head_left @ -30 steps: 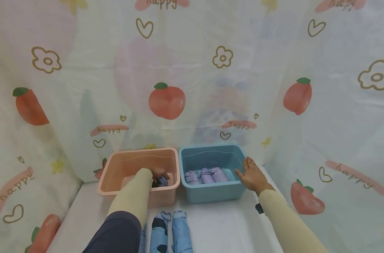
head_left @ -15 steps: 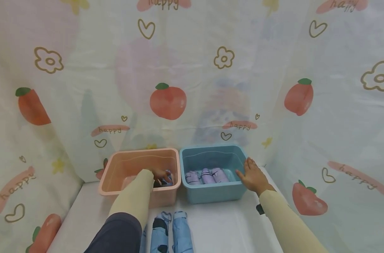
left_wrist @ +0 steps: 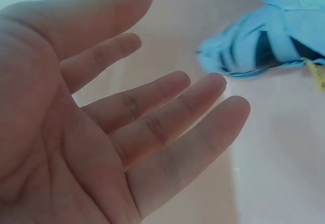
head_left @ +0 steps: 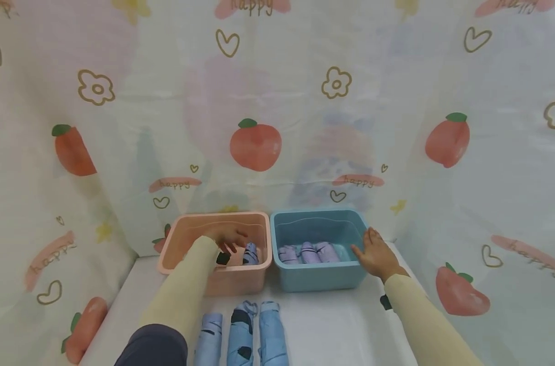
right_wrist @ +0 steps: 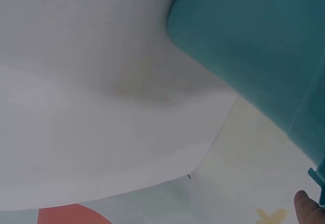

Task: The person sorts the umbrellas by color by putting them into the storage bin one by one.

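My left hand (head_left: 229, 236) is over the inside of the peach-coloured bin (head_left: 218, 217), fingers spread and holding nothing. Just beyond its fingertips, a blue folded umbrella (head_left: 250, 254) with dark patches lies in the bin's right end. The left wrist view has the bare palm (left_wrist: 86, 127) apart from that umbrella (left_wrist: 264, 46), which carries a small yellow tag. My right hand (head_left: 375, 255), fingers straight, is at the right rim of the blue bin (head_left: 318, 279). In the right wrist view only a fingertip (right_wrist: 307, 211) appears, beside the bin wall (right_wrist: 249, 46).
Three lilac folded umbrellas (head_left: 310, 254) lie side by side in the blue bin. In front of the bins, three light-blue folded umbrellas (head_left: 273, 333) lie on the white table (head_left: 341, 325). A printed curtain (head_left: 296, 101) encloses the back and sides.
My left hand has let go of the dark-patched blue umbrella, which stays in the peach bin, and has risen a little. The right hand keeps its place; the head view has turned slightly left.
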`<state>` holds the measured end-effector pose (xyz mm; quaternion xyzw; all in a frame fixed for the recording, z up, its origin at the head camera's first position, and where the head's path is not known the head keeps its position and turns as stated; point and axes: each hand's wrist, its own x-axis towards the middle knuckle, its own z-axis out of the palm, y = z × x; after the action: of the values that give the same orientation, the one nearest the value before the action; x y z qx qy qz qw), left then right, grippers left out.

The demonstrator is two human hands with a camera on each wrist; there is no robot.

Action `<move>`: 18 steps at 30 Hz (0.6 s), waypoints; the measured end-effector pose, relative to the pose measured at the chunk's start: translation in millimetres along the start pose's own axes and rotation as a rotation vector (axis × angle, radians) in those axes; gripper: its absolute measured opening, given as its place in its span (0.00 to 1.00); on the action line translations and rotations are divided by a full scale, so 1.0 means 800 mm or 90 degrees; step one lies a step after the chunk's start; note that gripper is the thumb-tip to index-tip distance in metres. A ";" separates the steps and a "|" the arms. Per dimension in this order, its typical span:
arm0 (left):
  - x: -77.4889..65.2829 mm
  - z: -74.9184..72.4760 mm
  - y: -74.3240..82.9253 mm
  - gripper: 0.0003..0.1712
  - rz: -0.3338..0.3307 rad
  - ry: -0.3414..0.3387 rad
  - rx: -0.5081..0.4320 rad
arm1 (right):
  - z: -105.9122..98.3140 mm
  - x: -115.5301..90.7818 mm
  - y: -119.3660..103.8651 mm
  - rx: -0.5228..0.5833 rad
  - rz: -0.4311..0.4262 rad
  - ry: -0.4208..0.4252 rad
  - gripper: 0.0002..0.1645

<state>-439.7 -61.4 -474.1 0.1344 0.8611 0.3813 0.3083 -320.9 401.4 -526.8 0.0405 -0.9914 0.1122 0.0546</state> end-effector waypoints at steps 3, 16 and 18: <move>-0.018 -0.004 0.001 0.31 0.023 0.007 0.004 | 0.000 0.001 0.001 0.004 -0.001 -0.003 0.55; -0.112 0.003 -0.025 0.15 0.244 0.195 0.169 | -0.002 0.004 0.003 0.010 0.004 -0.015 0.55; -0.125 0.008 -0.036 0.17 0.260 0.220 0.180 | -0.001 0.005 0.001 0.011 0.001 -0.018 0.54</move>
<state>-357.9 -123.9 -456.1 0.2793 0.9005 0.3291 0.0528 -324.5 402.0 -525.8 0.0420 -0.9911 0.1200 0.0400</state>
